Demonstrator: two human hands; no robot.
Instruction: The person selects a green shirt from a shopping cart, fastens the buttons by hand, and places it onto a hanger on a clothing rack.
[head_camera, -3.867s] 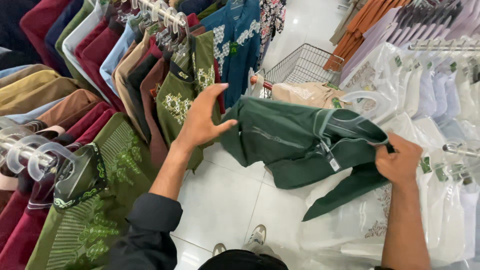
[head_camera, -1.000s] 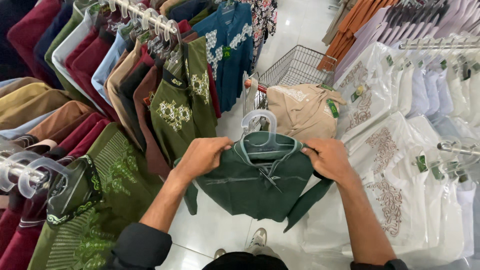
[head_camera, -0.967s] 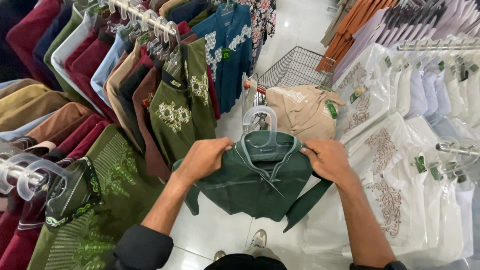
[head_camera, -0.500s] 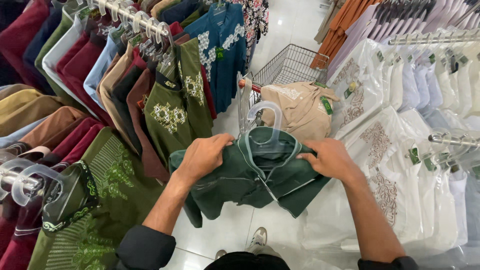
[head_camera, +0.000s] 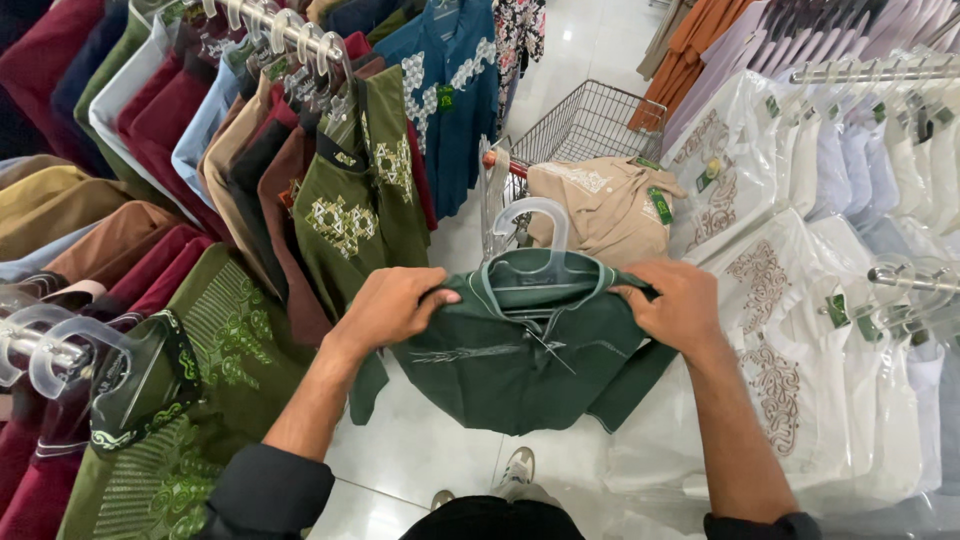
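Head view — both hands' fingers (head_camera: 440, 297) gripping green shirt (head_camera: 520, 355); cart (head_camera: 585, 125) behind, racks flanking.

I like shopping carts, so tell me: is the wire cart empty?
No, a tan shirt lies draped over the wire cart, just beyond the green shirt held by both hands.

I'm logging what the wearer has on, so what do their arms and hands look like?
Both hands, the left hand and the right hand, are bare: no gloves, and no rings or watch that I can see. The forearms are uncovered. Dark sleeves are pushed up near the elbows on both arms; the right one only just shows at the frame's bottom edge.
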